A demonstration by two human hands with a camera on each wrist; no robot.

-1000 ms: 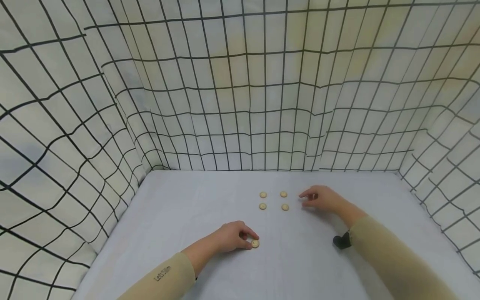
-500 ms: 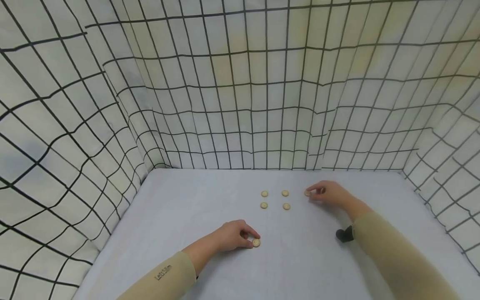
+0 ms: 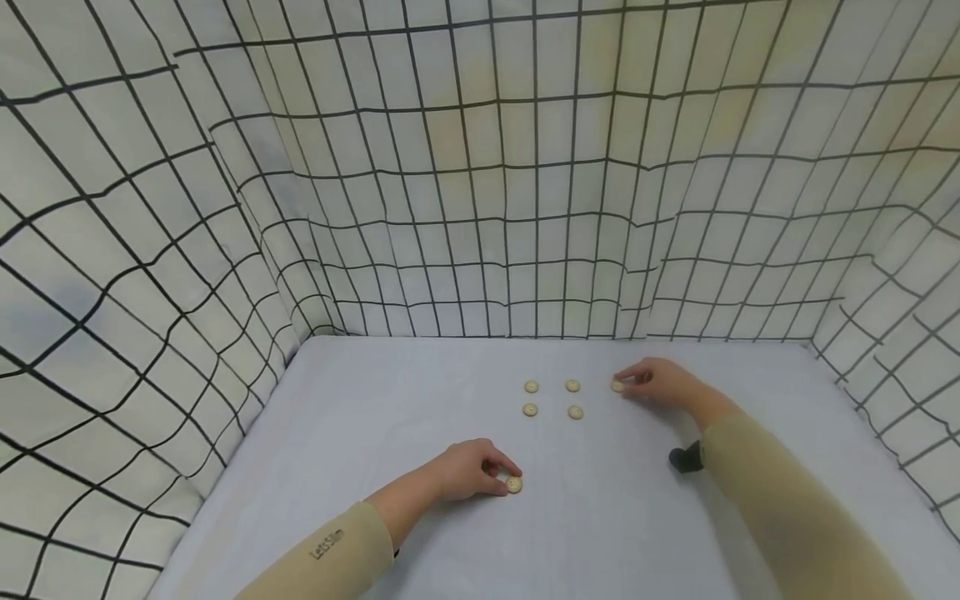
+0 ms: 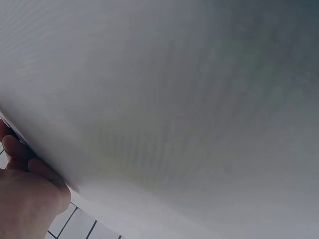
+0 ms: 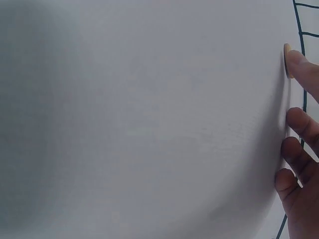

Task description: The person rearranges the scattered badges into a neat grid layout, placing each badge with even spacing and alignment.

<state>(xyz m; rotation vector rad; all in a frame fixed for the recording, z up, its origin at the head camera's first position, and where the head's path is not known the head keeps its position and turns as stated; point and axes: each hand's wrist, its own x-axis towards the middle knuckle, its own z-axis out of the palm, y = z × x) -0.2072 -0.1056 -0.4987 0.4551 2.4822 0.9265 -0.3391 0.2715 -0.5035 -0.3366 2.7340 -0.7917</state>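
Several small, round, pale wooden discs with faint marks lie flat on the white-covered table. In the head view my left hand pinches a near disc between thumb and forefinger, on the cloth. At the far right, my right hand holds another disc at its fingertips, against the table; a digit also touches this disc in the right wrist view. Between the hands lie a back left disc, back right disc, front left disc and front right disc. The left wrist view shows my left hand without its disc.
White cloth covers the table. A black-gridded pale wall covering rises behind its far edge and along both sides. A small black object sticks out at the right sleeve, above the table.
My right hand has moved slightly right and away from me; the disc at its fingertips, unseen one second ago, now shows on the cloth. My left hand stays on its disc. The view has shifted slightly.
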